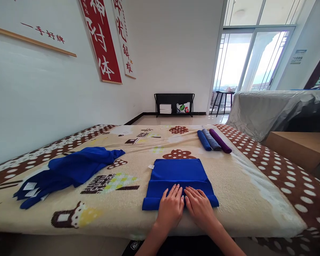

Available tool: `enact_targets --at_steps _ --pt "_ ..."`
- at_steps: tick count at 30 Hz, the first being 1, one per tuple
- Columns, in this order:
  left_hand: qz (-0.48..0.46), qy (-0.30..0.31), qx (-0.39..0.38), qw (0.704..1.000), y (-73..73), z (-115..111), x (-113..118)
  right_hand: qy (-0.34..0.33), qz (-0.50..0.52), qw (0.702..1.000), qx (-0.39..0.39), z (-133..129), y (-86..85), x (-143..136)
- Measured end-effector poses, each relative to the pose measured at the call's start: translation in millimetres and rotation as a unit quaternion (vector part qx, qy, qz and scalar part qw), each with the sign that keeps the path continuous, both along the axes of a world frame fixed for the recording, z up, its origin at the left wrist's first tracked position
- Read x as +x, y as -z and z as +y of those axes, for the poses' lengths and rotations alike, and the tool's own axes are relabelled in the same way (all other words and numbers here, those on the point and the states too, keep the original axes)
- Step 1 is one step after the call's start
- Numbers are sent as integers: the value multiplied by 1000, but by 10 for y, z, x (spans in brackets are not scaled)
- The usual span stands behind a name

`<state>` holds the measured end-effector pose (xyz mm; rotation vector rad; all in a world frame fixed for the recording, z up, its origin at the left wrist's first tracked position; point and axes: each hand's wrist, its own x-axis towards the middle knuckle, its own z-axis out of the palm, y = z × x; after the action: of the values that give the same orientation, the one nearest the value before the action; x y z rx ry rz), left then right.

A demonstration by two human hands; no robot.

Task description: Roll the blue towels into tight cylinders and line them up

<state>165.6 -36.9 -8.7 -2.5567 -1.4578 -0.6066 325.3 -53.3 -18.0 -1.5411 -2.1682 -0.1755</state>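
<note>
A blue cloth point(180, 170) lies flat on the patterned blanket in front of me, its near part folded over into a thicker band. A small white tag sticks out at its upper left edge. My left hand point(172, 202) rests palm down on the folded band, fingers stretched out and pointing away from me. Beside it, my right hand point(198, 202) lies flat on the same band, a little right of centre. Neither hand grips the cloth. The cloth's near edge is partly hidden under my palms.
Rumpled blue cloths point(82, 165) with white tags lie at the left. Three rolled cloths point(214, 140), blue, grey and purple, sit at the back right. The blanket point(245, 199) covers the surface. Beyond its right edge stand a cardboard box point(296, 147) and plastic-covered furniture point(256, 110).
</note>
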Motion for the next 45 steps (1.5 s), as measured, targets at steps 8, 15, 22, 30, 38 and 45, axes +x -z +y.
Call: enact_targets --at_steps 8,15,22,30,38,45 --pt "-14 -150 36 988 102 123 -759 125 4 992 -4 14 79 649" --pt "-16 -88 -1 996 -45 29 -372 82 -8 996 -24 -5 -33 335" --pt "-6 -24 -53 998 -105 96 -30 9 -14 998 -53 154 -67 -44" --pt "-24 -125 -32 991 14 206 -719 121 6 992 -38 197 127 632" --pt "-66 -75 128 987 55 99 -1202 99 14 995 30 -3 229 1084" --pt "-11 73 120 990 -44 -313 -1265 -95 -17 991 88 -253 162 1220"
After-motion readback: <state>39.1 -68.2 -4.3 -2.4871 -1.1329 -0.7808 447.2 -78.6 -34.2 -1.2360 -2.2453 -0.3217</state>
